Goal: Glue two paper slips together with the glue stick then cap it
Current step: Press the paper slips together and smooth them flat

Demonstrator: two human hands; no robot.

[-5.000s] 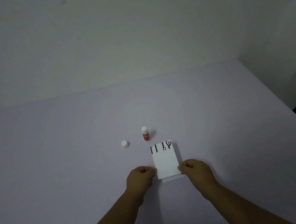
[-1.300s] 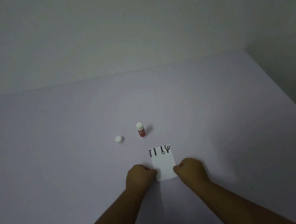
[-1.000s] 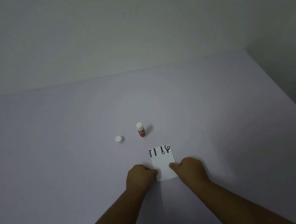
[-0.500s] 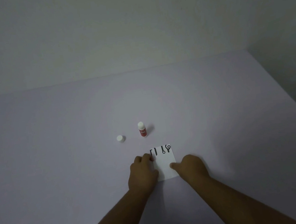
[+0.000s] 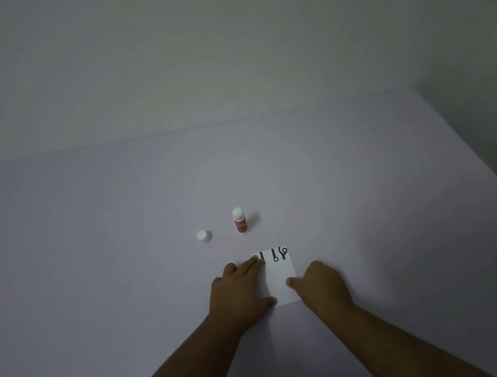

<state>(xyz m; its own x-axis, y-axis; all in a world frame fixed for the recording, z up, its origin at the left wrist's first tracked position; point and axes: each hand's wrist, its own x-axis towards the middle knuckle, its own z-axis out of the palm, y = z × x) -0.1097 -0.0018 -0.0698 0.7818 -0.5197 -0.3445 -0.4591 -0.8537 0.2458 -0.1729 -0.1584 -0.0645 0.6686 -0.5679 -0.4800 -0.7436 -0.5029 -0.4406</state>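
The white paper slips [image 5: 279, 278] lie stacked flat on the table, black marks along their far edge. My left hand [image 5: 240, 293] lies flat, its fingers stretched over the slips' left side up to the far left corner. My right hand [image 5: 321, 285] rests at the right edge, its thumb tip pressing on the paper. A red glue stick [image 5: 239, 221] stands upright and uncapped just beyond the slips. Its white cap [image 5: 202, 235] sits on the table to the left of it.
The pale table [image 5: 96, 265] reaches to a plain wall at the back. Its right edge [image 5: 484, 169] runs diagonally, with dark floor beyond it.
My left hand has opened from a fist at the near corner and slid its fingers forward along the slips' left side. My right thumb has moved onto the paper.
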